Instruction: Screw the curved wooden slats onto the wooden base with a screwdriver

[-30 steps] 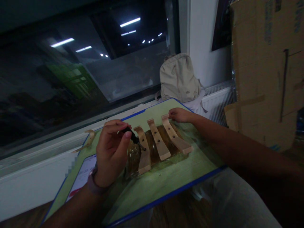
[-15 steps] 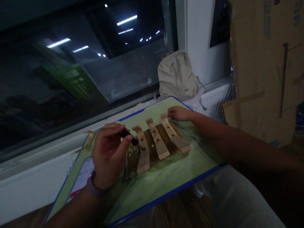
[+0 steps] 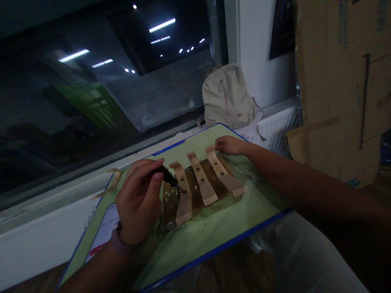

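Note:
My left hand [image 3: 139,199] is closed around a black-handled screwdriver [image 3: 168,176]. Its metal tip meets the lower hole of the leftmost curved wooden slat [image 3: 185,203]. A middle wooden slat [image 3: 205,188] and a right wooden slat [image 3: 226,179] lie beside it, each with two dark holes. All three rest across a glossy brown, see-through piece [image 3: 195,199] on a green board [image 3: 238,228]. My right hand [image 3: 229,145] is closed at the far end of the right slat; what its fingertips hold, if anything, is hidden.
Another curved wooden piece [image 3: 114,181] lies at the board's left edge, near a white-and-red printed sheet [image 3: 104,228]. Behind the board stand a beige backpack [image 3: 226,97] and a white radiator [image 3: 281,120]. Large cardboard [image 3: 332,97] rises on the right, and a dark window [image 3: 122,81] fills the back left.
The fingers of my left hand have shifted on the screwdriver handle, the thumb drawing slightly back to the left. The tip stays at the same hole. My right hand has not visibly moved.

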Tool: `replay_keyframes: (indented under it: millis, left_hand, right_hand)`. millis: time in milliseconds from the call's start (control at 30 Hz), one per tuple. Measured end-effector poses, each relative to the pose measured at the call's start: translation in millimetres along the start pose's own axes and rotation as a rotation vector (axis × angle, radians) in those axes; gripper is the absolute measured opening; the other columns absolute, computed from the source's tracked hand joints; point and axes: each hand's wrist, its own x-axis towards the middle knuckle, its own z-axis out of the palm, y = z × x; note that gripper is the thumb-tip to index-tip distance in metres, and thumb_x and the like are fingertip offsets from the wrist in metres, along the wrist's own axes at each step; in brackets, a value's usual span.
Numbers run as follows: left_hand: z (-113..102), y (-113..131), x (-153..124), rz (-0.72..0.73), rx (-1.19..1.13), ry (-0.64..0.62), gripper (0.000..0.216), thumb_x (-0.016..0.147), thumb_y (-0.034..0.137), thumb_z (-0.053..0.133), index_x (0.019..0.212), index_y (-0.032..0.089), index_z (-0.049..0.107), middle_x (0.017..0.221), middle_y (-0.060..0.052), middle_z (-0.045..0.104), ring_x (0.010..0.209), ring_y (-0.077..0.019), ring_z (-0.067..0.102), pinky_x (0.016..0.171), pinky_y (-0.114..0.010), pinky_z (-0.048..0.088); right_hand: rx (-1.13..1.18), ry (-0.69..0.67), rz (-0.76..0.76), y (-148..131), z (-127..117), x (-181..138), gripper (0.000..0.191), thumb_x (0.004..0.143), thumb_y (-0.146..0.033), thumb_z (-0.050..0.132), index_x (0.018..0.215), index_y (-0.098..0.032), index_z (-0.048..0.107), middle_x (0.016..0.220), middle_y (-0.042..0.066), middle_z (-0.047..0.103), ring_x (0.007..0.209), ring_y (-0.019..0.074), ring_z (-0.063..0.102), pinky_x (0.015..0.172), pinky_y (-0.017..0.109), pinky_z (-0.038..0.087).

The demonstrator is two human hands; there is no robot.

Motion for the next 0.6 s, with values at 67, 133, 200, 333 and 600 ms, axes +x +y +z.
replay_keyframes:
  millis: [67, 133, 200, 333, 600]
  left_hand:
    - [2.9, 0.6, -2.4, -0.057, -0.066, 0.017, 0.022, 0.090, 0.023, 0.057, 0.110, 0.024, 0.066, 0.094, -0.005, 0.064, 0.087, -0.0150, 0.062, 0.078, -0.031, 0.052]
    - [5.4, 0.9, -3.6, -0.084, -0.125, 0.039, 0.021, 0.093, 0.024, 0.054, 0.110, 0.024, 0.065, 0.095, -0.005, 0.064, 0.088, -0.0151, 0.063, 0.079, -0.032, 0.053]
    - [5.9, 0.3, -2.8, -0.057, -0.143, 0.044, 0.018, 0.093, 0.027, 0.053, 0.106, 0.023, 0.065, 0.098, -0.005, 0.062, 0.087, -0.0153, 0.063, 0.077, -0.032, 0.054]
    - [2.1, -1.4, 0.6, 0.075, -0.117, 0.043, 0.016, 0.084, 0.032, 0.066, 0.097, 0.025, 0.067, 0.097, -0.003, 0.057, 0.082, -0.0160, 0.061, 0.075, -0.034, 0.054]
    - [6.8, 5.3, -6.2, -0.096, -0.134, 0.058, 0.035, 0.092, 0.025, 0.055, 0.126, 0.029, 0.052, 0.105, -0.003, 0.067, 0.096, -0.0180, 0.066, 0.088, -0.039, 0.056]
  right_hand:
    - [0.002, -0.001, 0.006, 0.2, 0.4, -0.1, 0.029, 0.087, -0.036, 0.046, 0.081, -0.013, 0.063, 0.061, 0.001, 0.057, 0.051, 0.0115, 0.048, 0.054, 0.026, 0.033]
    - [0.000, 0.002, 0.008, 0.3, 0.4, -0.2, 0.029, 0.087, -0.036, 0.046, 0.081, -0.013, 0.063, 0.062, 0.002, 0.058, 0.051, 0.0114, 0.048, 0.054, 0.025, 0.033]
    - [-0.002, 0.006, 0.006, 0.4, 0.3, -0.2, 0.028, 0.087, -0.036, 0.047, 0.080, -0.014, 0.063, 0.062, 0.002, 0.058, 0.052, 0.0113, 0.048, 0.054, 0.025, 0.033]
    - [-0.002, 0.008, -0.001, 1.1, 0.2, 0.7, 0.028, 0.087, -0.035, 0.047, 0.078, -0.013, 0.062, 0.061, 0.002, 0.057, 0.052, 0.0115, 0.047, 0.054, 0.025, 0.032]
    - [0.008, 0.000, 0.001, 1.9, 0.6, 0.7, 0.028, 0.087, -0.035, 0.047, 0.082, -0.013, 0.063, 0.061, 0.001, 0.055, 0.052, 0.0114, 0.048, 0.054, 0.026, 0.034]
